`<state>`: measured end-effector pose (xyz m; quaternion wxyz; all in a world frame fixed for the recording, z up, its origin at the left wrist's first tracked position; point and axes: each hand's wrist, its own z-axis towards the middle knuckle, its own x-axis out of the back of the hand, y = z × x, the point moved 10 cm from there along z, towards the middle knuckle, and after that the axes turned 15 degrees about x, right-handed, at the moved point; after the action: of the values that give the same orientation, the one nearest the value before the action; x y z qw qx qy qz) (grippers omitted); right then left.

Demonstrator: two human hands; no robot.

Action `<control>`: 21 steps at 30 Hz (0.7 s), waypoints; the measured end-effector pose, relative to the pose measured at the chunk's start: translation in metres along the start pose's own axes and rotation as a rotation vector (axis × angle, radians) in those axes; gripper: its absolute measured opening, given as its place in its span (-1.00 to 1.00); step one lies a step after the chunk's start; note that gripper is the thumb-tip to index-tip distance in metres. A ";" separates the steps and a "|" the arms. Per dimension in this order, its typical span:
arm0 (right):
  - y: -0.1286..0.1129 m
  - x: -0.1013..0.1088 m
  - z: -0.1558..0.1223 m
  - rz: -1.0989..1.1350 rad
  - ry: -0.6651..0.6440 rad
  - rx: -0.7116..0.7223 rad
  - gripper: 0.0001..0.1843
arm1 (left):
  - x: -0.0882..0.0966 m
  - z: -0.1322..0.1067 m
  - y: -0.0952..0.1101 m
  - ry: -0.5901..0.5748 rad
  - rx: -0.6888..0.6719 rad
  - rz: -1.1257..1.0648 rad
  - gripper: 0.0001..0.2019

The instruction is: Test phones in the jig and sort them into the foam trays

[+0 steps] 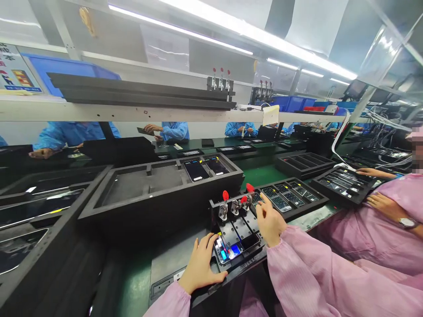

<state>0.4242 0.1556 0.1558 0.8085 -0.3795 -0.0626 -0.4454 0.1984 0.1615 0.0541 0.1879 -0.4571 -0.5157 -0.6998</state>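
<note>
A black clamping fixture (239, 240) with three red-handled toggle clamps (225, 197) sits in front of me on the green bench. My left hand (201, 263) rests on its left front corner, fingers curled and touching a phone part (228, 252) with lit blue patches lying in the fixture. My right hand (270, 222) hovers over the fixture's right side, fingers loosely bent, a fingertip close to the rightmost clamp handle (244, 200). It holds nothing that I can see.
A large black foam tray (132, 193) with two phones (196, 170) stands behind the fixture. A tray of phone parts (287, 196) lies to the right. A person in pink at the right works at another tray (343, 185). Stacked trays fill the left.
</note>
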 end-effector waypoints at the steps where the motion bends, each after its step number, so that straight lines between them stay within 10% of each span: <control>1: -0.008 0.013 0.002 -0.006 0.040 0.006 -0.46 | 0.002 -0.001 0.000 0.006 0.006 0.012 -0.11; 5: -0.046 0.050 -0.003 0.025 0.127 0.107 -0.57 | 0.021 -0.018 -0.018 0.023 0.058 0.071 -0.09; 9: -0.076 0.043 -0.042 0.107 0.066 0.250 -0.77 | 0.051 -0.062 -0.067 0.080 0.180 0.103 -0.09; 15: -0.149 -0.073 -0.105 0.275 -0.382 0.613 -0.70 | 0.099 -0.132 -0.120 0.469 0.437 -0.252 -0.33; 21: -0.146 -0.176 -0.122 0.183 -0.874 0.462 -0.53 | 0.125 -0.183 -0.172 0.872 0.501 -0.749 -0.31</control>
<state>0.1784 0.1460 0.0744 0.8053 -0.3456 -0.4588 -0.1465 -0.0736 0.0926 0.0542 0.2244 0.1401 -0.6653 -0.6981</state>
